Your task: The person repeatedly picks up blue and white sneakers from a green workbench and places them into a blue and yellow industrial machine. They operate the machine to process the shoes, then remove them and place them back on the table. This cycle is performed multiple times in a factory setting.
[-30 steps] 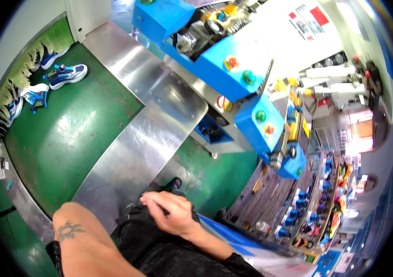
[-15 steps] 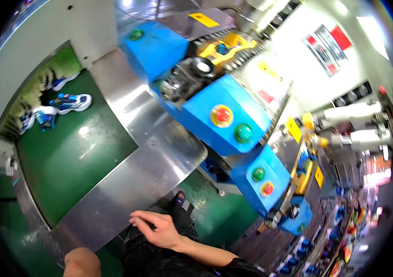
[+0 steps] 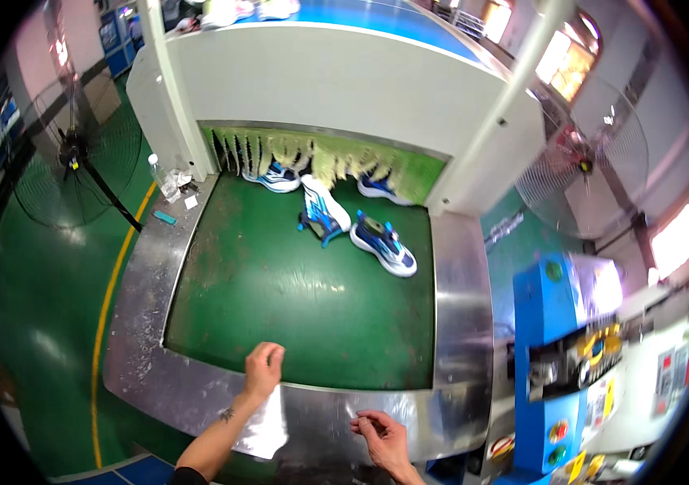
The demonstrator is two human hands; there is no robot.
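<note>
My left hand (image 3: 264, 368) reaches out over the near edge of the green conveyor belt (image 3: 296, 299), fingers loosely curled and holding nothing. My right hand (image 3: 381, 436) hovers above the steel end plate (image 3: 320, 412) with fingertips pinched together, empty as far as I can see. Far up the belt lie blue and white sneakers: one upright (image 3: 383, 244), one on its side (image 3: 322, 212), two more (image 3: 273, 176) (image 3: 375, 187) half under the fringed curtain (image 3: 320, 158) of the white tunnel (image 3: 320, 77).
A blue machine (image 3: 563, 364) with coloured buttons stands at the right. Floor fans stand at left (image 3: 69, 153) and upper right (image 3: 587, 162). A plastic bottle (image 3: 160, 174) and scraps sit on the steel frame's left corner. A yellow line (image 3: 114, 283) marks the green floor.
My view has swung from the blue machine to face the conveyor and tunnel. My left hand has come forward over the belt's edge; my right hand has left my lap and is over the plate.
</note>
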